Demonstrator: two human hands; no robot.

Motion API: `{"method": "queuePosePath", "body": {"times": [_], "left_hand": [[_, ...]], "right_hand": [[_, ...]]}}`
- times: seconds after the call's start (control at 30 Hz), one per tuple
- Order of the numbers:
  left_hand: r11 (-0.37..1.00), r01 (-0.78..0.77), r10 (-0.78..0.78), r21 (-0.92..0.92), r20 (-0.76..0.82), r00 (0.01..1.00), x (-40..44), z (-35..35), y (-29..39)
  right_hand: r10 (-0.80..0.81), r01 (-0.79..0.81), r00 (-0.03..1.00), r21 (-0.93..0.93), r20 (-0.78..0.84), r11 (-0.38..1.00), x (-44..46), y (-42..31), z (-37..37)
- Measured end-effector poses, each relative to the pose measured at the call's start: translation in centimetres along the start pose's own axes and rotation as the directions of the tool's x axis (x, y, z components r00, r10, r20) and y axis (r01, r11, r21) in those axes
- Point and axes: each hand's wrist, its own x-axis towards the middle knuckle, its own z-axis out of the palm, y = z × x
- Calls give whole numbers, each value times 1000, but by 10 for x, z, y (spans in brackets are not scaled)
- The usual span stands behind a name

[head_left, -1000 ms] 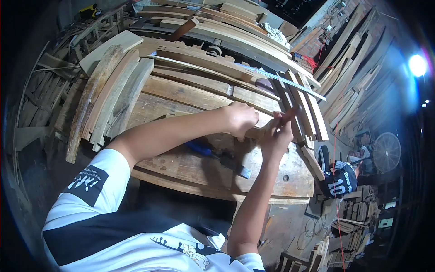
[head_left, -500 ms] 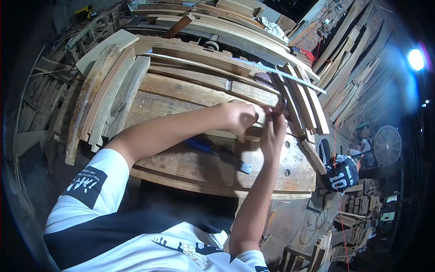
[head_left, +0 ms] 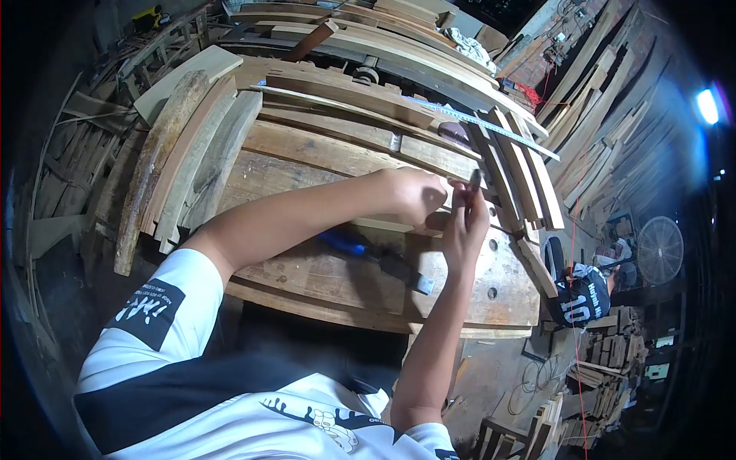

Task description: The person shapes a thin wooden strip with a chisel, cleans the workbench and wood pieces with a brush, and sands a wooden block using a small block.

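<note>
My left hand [head_left: 422, 196] reaches across the workbench [head_left: 307, 264], knuckles up and fingers curled down. What lies under those fingers is hidden. Close beside it, my right hand [head_left: 469, 222] is closed round a slim dark object [head_left: 476, 179] whose end sticks up past the fingers; its kind cannot be made out. A narrow wood strip [head_left: 383, 225] passes beneath both hands. Nearer my body, a chisel with a blue handle [head_left: 337, 242] lies flat on the bench, its broad blade pointing to the right.
Long boards [head_left: 337, 93] lie along the bench's far side, with a pale measuring tape [head_left: 498, 130] across them. Curved planks [head_left: 207, 165] lean at the left end. Upright slats [head_left: 521, 169] stand at the right. Beyond are a seated person [head_left: 586, 295] and a fan [head_left: 660, 244].
The dark object in my right hand has turned and now shows as a narrow upright end. Both hands stay close together; the whole view has shifted slightly.
</note>
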Motion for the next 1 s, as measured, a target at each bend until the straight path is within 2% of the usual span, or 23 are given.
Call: {"method": "queuePosePath", "body": {"times": [0.07,0.1,0.2,0.23,0.27,0.3,0.4,0.43,0.47,0.53,0.57,0.6,0.67,0.77,0.8,0.87,0.9,0.93,1.0], "left_hand": [[997,-1,-1,77,17,1000,1,1,0],[994,2,-6,109,30,1000,2,3,0],[987,48,-53,151,29,998,-6,-3,10],[986,41,-45,162,21,999,-4,1,8],[985,30,-33,172,16,999,-2,4,8],[995,-37,36,94,14,999,0,6,5],[984,17,11,178,-156,988,2,17,8],[978,51,-19,202,-157,987,3,17,8],[976,56,-25,210,-147,989,2,15,9],[972,66,-38,225,-124,992,-1,11,12],[951,77,-40,301,-129,991,-1,11,15],[949,74,-29,307,-148,989,0,14,16],[945,69,-6,321,-192,981,0,17,16],[972,-30,79,234,-205,976,-3,12,14],[971,-22,75,238,-217,973,-2,13,13],[969,-3,64,248,-236,970,1,15,10],[970,12,52,242,-259,965,1,16,8],[971,18,40,236,-241,970,2,17,5],[974,19,27,225,-198,980,4,14,4]], "right_hand": [[58,-72,997,396,46,915,-2,-13,4],[57,-83,996,472,70,878,-1,-15,5],[-89,96,994,132,-56,987,1,-4,-10],[-33,43,996,124,-83,991,2,0,-15],[-84,80,990,-41,-110,996,3,-1,-21],[-78,71,991,-72,-109,995,2,0,-21],[-52,33,992,-158,-113,987,-1,0,-14],[-44,37,998,-117,-54,992,-2,0,-11],[-60,59,996,-24,-71,998,-4,-1,-5],[8,12,998,300,-66,954,-4,-3,-3],[37,-11,998,442,-51,897,-4,-4,-3],[22,2,998,442,-50,897,-3,-6,-5],[-61,75,993,146,-103,986,0,-9,-16],[-94,78,983,-101,-157,992,2,-2,-16],[-166,142,978,-175,-131,974,5,0,-12],[-132,127,989,-77,-70,989,0,-4,-4],[-9,14,999,133,-41,991,-3,-13,-1],[15,-20,1000,346,18,938,-4,-11,-1],[-17,20,1000,350,-12,937,-2,-12,-4]]}}
